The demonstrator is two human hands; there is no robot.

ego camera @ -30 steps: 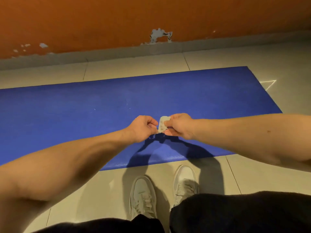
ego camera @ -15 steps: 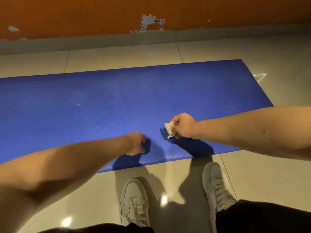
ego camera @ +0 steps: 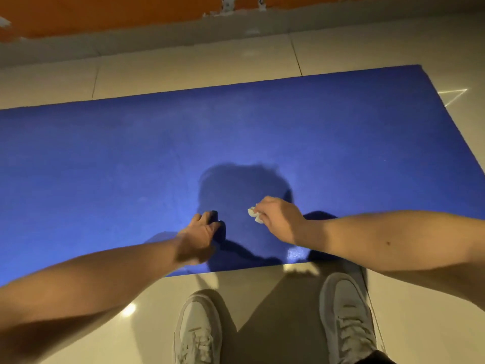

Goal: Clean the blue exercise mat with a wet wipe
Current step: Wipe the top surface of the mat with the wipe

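While the right hand [ego camera: 278, 219] pinches a small crumpled white wet wipe [ego camera: 254, 214] between thumb and curled fingers, the wipe pokes out on the hand's left side, low over the blue exercise mat [ego camera: 118, 158]. Whether the wipe actually touches the mat cannot be told from this angle. The left hand [ego camera: 199, 236] reaches out beside it, just to the left, with its fingers loosely spread and nothing in them. Its fingertips sit right at their own dark shadow on the mat, so they are at or very near the surface.

The mat lies flat on a pale tiled floor [ego camera: 183, 72] and runs across the view from the left edge, with its right end and far right corner visible. Both hands are over the part nearest the person, not far from the mat's near edge. A broad rounded shadow [ego camera: 236, 185] falls on the mat just beyond the hands.

Below the near edge stand two light-coloured lace-up shoes — the left shoe [ego camera: 198, 329] fully on the tiles, the right shoe [ego camera: 346, 319] with its toe close to the mat's edge. Along the top, past a grey skirting strip [ego camera: 131, 35], runs an orange wall [ego camera: 105, 11] with patches of flaked paint.
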